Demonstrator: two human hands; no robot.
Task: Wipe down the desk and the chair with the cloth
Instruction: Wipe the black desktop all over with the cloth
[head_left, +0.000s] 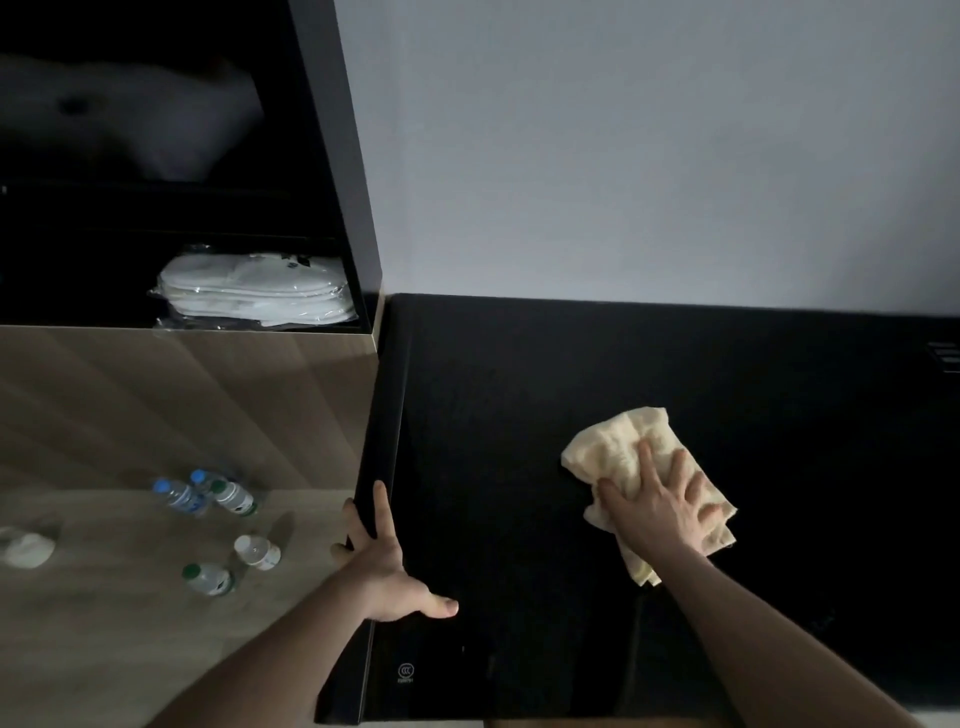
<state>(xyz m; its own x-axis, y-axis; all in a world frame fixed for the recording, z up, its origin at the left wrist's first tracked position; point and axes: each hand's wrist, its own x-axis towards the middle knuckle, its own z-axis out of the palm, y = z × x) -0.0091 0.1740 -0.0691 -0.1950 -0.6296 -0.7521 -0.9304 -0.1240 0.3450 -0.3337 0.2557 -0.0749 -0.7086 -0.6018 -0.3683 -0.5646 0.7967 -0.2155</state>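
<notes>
A black glossy desk (519, 395) fills the middle and right of the head view, set against a pale wall. A crumpled pale yellow cloth (613, 447) lies on its top, right of centre. My right hand (660, 506) lies flat on the cloth with fingers spread, pressing it onto the desk. My left hand (384, 566) grips the desk's left edge, fingers curled over the side and thumb resting on the top. No chair is in view.
Left of the desk, on a lower wooden surface (104, 597), stand several small water bottles (205, 493) and a paper cup (257, 552). Above it a dark open shelf holds wrapped white slippers (254, 291). A socket panel (943, 356) sits at the desk's far right.
</notes>
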